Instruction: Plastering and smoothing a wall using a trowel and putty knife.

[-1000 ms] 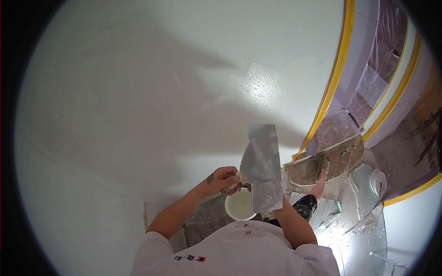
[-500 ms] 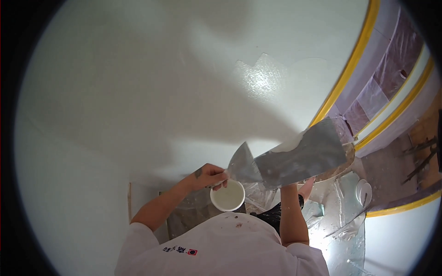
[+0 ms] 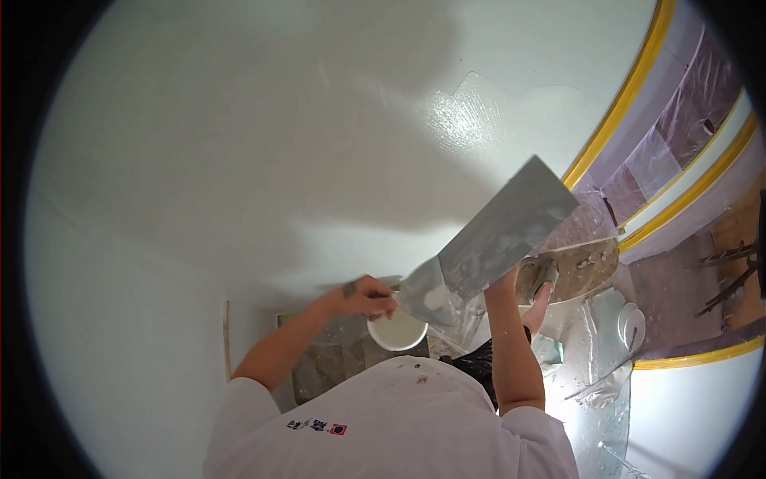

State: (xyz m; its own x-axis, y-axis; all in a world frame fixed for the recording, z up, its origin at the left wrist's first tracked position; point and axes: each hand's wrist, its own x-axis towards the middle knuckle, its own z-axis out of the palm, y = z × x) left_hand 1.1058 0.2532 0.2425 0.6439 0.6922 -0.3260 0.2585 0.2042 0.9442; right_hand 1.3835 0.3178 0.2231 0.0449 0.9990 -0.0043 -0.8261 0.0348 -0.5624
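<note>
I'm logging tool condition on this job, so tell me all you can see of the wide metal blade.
The wide metal blade is a flat, grey, trapezoid sheet, dulled and smeared with pale filler, a white dab near its narrow end. It tilts up to the right before the white wall. The left hand meets its narrow end; the right hand is behind it.

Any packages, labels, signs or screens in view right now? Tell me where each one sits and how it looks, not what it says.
No packages, signs or screens.
Shirt mark: small printed mark on the white shirt, left of the chest, dark characters beside a tiny red-and-dark square.
Round white tub: just below the left hand, plain, no label showing.
</note>
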